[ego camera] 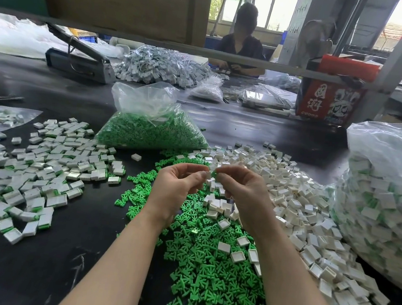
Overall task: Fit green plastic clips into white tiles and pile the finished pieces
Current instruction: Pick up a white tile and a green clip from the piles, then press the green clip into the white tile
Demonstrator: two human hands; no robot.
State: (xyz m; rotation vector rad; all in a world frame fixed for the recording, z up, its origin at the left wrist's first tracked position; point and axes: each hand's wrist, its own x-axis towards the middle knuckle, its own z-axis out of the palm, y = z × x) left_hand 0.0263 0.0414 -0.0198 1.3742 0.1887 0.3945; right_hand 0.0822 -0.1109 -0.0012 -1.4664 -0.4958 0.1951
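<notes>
Both hands are raised together over the middle of the dark table. My left hand [179, 185] pinches a small white tile [208, 175] at its fingertips. My right hand [238, 191] pinches a green clip [214, 174] against that tile. Below them lies a heap of loose green clips [208, 265]. Empty white tiles [296, 199] are heaped to the right. Finished pieces [31, 171], white with green edges, are spread out on the left.
A clear bag of green clips [148, 127] stands behind the hands. A big clear bag of finished pieces [385, 209] fills the right edge. Farther back are a grey heat sealer [80, 62], grey parts, a red box [329, 101] and a seated person [241, 44].
</notes>
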